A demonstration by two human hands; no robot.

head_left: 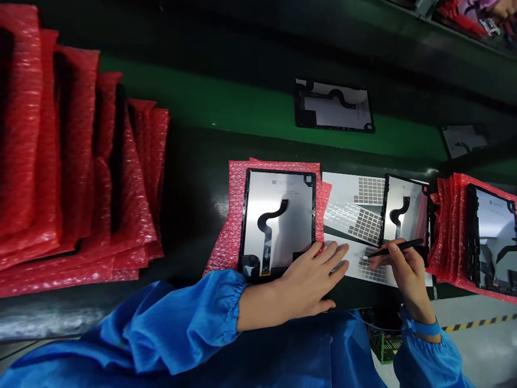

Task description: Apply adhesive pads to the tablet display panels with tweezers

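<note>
My left hand point(313, 277) lies flat with fingers spread, resting on the lower right corner of a tablet screen panel point(278, 221) that lies face down on red bubble wrap point(236, 215). The fingertips reach onto a sticker sheet point(374, 267). My right hand point(406, 269) pinches black tweezers point(398, 248), whose tip touches that sheet of small grey stickers. A black flex cable point(271, 218) curves across the panel's silver back.
Two more sticker sheets point(355, 207) lie beyond. A second panel point(406, 213) leans at the right, and another point(490, 242) sits in red bubble bags. A stack of red bubble bags point(72, 172) fills the left. Panels point(333, 105) lie on the green belt.
</note>
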